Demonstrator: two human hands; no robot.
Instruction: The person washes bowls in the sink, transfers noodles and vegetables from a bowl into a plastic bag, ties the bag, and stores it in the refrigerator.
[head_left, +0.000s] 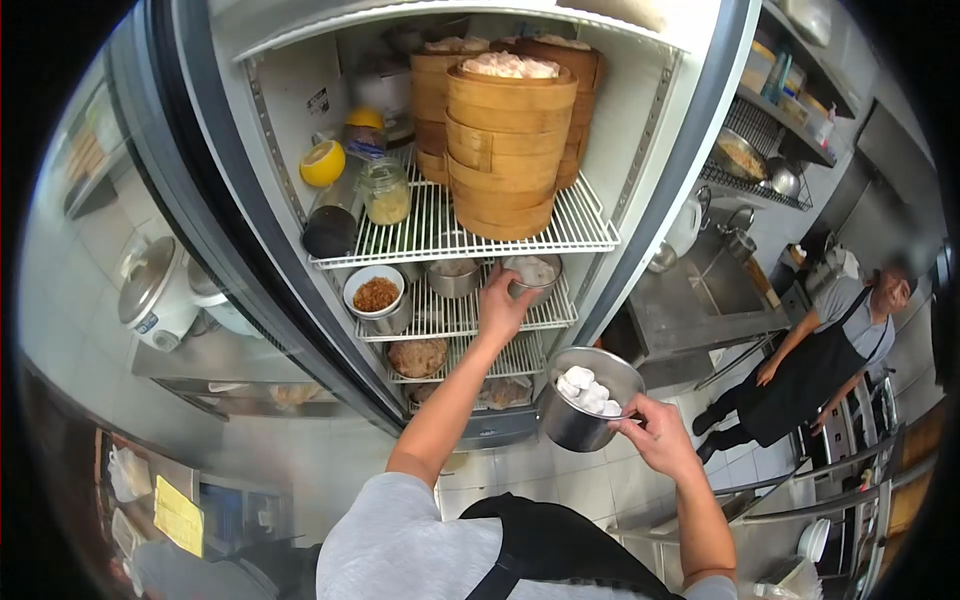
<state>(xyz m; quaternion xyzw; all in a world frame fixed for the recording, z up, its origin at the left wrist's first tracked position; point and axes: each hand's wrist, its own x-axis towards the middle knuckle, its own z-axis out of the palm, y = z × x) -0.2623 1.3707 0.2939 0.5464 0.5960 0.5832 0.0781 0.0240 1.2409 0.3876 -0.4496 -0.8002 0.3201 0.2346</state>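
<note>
Inside the open fridge, my left hand (502,302) reaches to the middle shelf, its fingers closed on the near rim of a metal container (546,290) with pale contents. My right hand (655,432) grips the rim of a deep metal pot (575,428), held in front of the fridge. Several white rounded pieces (588,392) lie in that pot; their kind is unclear. Left of my left hand stand a smaller metal container (453,279) and a white bowl of brown crumbly food (376,294).
Stacked bamboo steamers (505,150) fill the upper shelf, beside a glass jar (386,193) and a cut yellow fruit (323,163). The glass fridge door (190,170) hangs open at left. A co-worker in a black apron (805,370) stands at right, near a sink (725,275).
</note>
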